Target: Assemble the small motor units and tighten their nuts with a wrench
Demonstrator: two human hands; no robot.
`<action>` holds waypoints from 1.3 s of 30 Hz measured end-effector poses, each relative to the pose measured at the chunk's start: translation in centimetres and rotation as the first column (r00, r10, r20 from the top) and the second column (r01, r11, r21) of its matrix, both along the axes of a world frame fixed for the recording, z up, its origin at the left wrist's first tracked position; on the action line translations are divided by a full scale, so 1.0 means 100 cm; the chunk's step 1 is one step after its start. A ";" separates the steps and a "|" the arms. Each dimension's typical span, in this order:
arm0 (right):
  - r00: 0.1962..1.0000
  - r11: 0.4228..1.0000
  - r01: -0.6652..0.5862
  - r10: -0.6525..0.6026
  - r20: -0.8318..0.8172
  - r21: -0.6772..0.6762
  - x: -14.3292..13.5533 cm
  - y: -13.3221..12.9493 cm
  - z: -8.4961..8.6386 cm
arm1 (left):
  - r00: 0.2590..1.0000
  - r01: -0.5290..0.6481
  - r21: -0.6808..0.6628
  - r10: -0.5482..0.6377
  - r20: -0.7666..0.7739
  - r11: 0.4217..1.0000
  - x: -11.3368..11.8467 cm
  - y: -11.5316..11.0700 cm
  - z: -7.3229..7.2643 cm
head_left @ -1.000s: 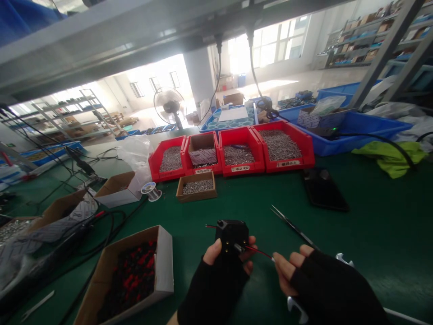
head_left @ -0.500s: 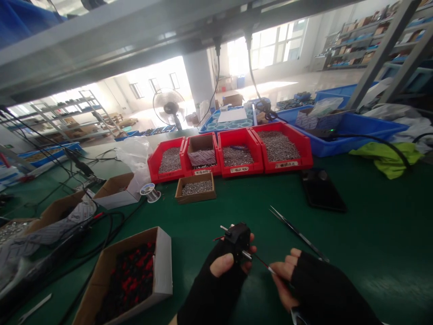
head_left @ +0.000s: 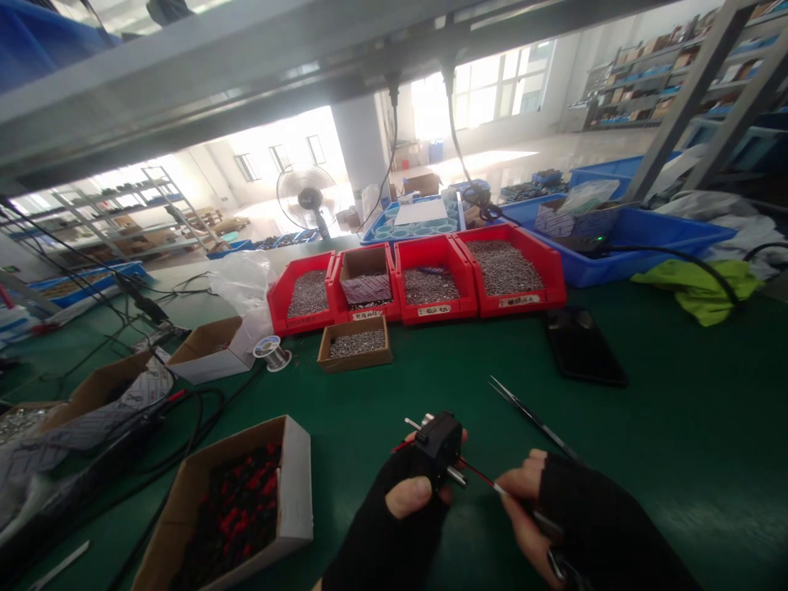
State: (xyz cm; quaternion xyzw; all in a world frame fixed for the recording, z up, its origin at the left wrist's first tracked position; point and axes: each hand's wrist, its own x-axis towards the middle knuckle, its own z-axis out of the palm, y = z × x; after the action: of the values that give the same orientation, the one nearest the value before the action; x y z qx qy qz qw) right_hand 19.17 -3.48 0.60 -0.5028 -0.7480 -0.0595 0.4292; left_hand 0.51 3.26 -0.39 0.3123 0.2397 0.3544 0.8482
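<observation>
My left hand (head_left: 411,492), in a black fingerless glove, is closed around a small black housing (head_left: 438,443) with metal shafts sticking out of both sides. From its right side a thin red wire (head_left: 477,471) stretches across to my right hand (head_left: 533,501). The right hand, gloved the same way, pinches the wire near a small white end piece between thumb and fingers. Under that palm shows a shiny metal loop (head_left: 557,566); its kind I cannot make out. Tweezers (head_left: 533,417) lie on the green mat just beyond the right hand.
Red bins (head_left: 434,283) of small metal parts line the back. Before them stand a small carton (head_left: 355,365) and a solder wire spool (head_left: 272,353). A box (head_left: 295,484) of red and black pieces is at left, a black phone (head_left: 584,346) at right.
The black housing has tilted slightly and shifted a little to the right in my left hand. My right hand has moved slightly right with the wire, and more of the metal loop shows.
</observation>
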 end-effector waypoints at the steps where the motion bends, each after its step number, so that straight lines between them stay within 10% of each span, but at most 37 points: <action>1: 1.000 0.998 -0.012 0.012 0.011 -0.054 0.001 -0.001 -0.003 | 0.999 0.020 0.017 -0.020 -0.032 1.000 0.000 -0.001 0.005; 8: 0.998 0.997 0.029 -0.032 -0.049 -0.069 0.000 0.000 -0.013 | 0.979 0.128 0.152 -0.100 -0.180 0.980 -0.007 -0.004 0.032; 14: 0.993 0.997 0.070 -0.071 0.096 0.015 0.007 0.008 0.003 | 0.985 0.138 0.168 -0.116 -0.131 0.976 -0.003 -0.002 0.012; 18: 0.995 0.996 0.085 -0.086 0.054 0.018 0.005 0.006 -0.019 | 0.979 0.114 0.043 -0.105 -0.172 0.993 0.003 -0.006 0.000; 22: 0.983 0.968 0.015 -0.060 -0.173 -0.251 -0.001 -0.002 -0.029 | 0.981 0.050 0.116 -0.027 -0.192 0.992 0.006 -0.009 0.000; 27: 0.876 0.862 -0.124 -0.138 -0.463 -0.492 -0.004 -0.004 0.001 | 0.995 -0.051 0.058 0.056 -0.084 0.997 0.004 -0.004 0.013; 35: 0.988 0.994 -0.048 0.033 -0.151 -0.098 0.000 0.003 -0.015 | 0.985 -0.058 0.129 0.077 -0.151 0.990 0.006 -0.009 0.013; 39: 0.955 0.983 -0.023 -0.033 -0.293 -0.184 -0.009 -0.006 -0.018 | 0.982 -0.031 0.169 0.062 -0.181 0.985 0.007 -0.016 0.008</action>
State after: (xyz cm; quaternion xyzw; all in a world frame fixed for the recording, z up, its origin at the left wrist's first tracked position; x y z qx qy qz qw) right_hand 18.29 -4.07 -1.23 -0.5457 -0.6766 0.0852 0.4870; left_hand 1.22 1.61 0.42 0.4074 0.2947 0.3621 0.7849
